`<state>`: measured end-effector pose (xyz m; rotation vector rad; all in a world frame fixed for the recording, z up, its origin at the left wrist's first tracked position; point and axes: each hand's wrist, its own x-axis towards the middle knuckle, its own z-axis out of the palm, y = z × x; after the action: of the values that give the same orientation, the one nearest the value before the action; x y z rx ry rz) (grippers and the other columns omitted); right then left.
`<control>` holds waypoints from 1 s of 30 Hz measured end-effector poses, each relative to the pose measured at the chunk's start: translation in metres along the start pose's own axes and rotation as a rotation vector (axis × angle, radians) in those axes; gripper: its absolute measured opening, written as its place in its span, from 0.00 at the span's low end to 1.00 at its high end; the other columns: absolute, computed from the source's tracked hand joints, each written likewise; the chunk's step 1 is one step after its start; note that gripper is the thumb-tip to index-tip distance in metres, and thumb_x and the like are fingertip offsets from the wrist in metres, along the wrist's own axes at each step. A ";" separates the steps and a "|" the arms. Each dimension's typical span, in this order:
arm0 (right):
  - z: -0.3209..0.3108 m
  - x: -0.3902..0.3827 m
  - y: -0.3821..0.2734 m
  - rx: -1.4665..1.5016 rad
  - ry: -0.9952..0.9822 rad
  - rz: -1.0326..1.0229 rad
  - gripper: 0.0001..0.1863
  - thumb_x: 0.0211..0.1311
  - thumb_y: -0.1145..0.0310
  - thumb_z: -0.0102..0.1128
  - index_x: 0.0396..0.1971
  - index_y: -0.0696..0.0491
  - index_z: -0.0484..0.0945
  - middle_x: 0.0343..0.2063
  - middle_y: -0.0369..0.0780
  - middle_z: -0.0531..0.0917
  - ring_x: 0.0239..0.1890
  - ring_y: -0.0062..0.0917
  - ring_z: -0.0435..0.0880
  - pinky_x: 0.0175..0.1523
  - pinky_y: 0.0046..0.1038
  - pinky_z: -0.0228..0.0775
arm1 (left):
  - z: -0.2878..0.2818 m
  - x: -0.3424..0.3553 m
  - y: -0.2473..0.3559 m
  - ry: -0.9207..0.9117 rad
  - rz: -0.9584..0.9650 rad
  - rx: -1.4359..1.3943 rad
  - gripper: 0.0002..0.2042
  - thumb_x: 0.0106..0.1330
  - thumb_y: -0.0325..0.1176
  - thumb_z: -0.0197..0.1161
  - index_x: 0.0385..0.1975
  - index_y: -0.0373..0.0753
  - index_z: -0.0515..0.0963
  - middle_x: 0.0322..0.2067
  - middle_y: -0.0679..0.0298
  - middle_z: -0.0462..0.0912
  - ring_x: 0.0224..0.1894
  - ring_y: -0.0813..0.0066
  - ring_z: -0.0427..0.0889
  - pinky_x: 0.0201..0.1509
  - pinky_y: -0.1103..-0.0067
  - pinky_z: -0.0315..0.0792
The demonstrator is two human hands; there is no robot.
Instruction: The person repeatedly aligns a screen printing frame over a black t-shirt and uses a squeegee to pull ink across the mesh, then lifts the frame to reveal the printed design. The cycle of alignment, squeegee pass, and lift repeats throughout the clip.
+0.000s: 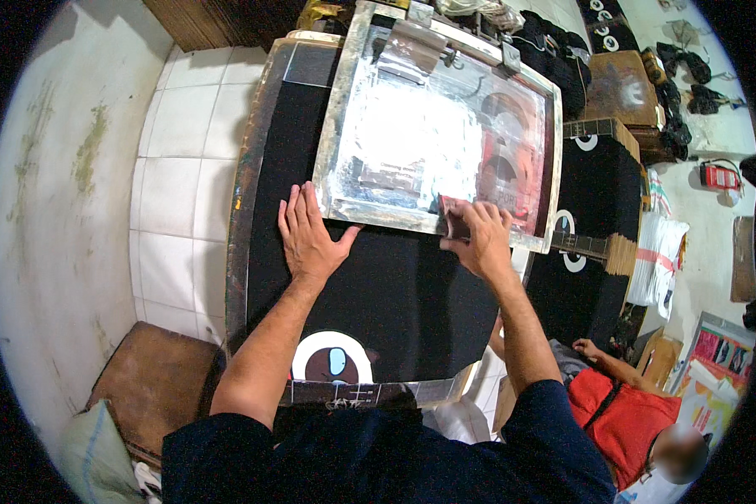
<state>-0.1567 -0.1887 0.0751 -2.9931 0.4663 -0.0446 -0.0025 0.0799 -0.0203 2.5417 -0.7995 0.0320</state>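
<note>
- We rest our left hand (307,233) with fingers outstretched and thumb spread, fingertips at the near-left corner of the screen frame (384,218).
- Our right hand (485,238) is curled around a small dark-red tool (453,212), gripping it at the frame's near side, right of the left hand.
- The frame lies tilted slightly clockwise over the far part of the black fabric (403,290); white paint (403,126) covers much of its mesh.
- Nearest us, left of the fabric's middle, we see a round eye-like print (317,363).
- Near right, a person in red (609,420).
</note>
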 end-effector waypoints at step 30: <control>0.026 0.176 -0.061 -0.062 0.126 -0.052 0.15 0.56 0.68 0.72 0.42 0.50 0.80 0.33 0.44 0.84 0.39 0.45 0.84 0.40 0.45 0.74 | -0.003 0.001 -0.005 -0.026 -0.012 -0.112 0.56 0.59 0.58 0.72 0.76 0.28 0.48 0.71 0.43 0.61 0.78 0.50 0.54 0.81 0.51 0.44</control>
<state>0.0300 -0.1820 0.0580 -3.0759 0.4103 -0.2287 0.0011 0.0840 -0.0196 2.4456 -0.7742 -0.0480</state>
